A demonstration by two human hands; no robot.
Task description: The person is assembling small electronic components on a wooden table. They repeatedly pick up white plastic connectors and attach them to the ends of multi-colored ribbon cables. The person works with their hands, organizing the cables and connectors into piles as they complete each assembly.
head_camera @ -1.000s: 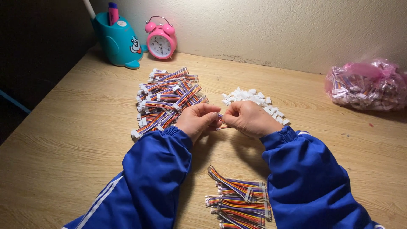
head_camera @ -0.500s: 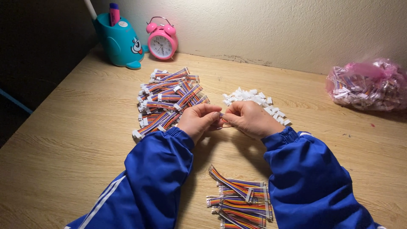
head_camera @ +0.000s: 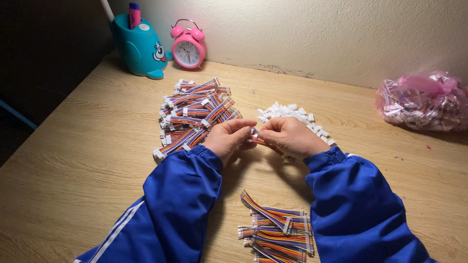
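Two hands are being held close together above the middle of the tabletop (head_camera: 73, 195), both in blue sleeves. The left hand (head_camera: 228, 140) is being kept closed, its fingertips pinching one end of a short rainbow ribbon cable (head_camera: 263, 142). The right hand (head_camera: 291, 138) is being kept closed as well, gripping the same cable where a small white connector (head_camera: 254, 131) is being pressed at its end. The cable is being held between the two hands, just off the wood, with its striped length running under the right palm.

Just beyond the left hand, toward the far edge, a large pile of finished ribbon cables (head_camera: 195, 114) is being kept, each with white ends. Just beyond the right hand, a heap of loose white connectors (head_camera: 292, 117) is lying, touching the knuckles or nearly so; which cannot be told. Near the front edge, between the two forearms, a smaller pile of ribbon cables (head_camera: 278, 229) is being stored.

At the far left corner, a teal pen holder (head_camera: 136, 46) shaped like a cartoon creature is standing, with a pink marker (head_camera: 134, 13) being held upright in it. Beside it, against the wall, a pink alarm clock (head_camera: 188, 47) is being displayed. Near the right edge, well apart from the hands, a pink-tinted plastic bag (head_camera: 424, 100) filled with white parts is resting.
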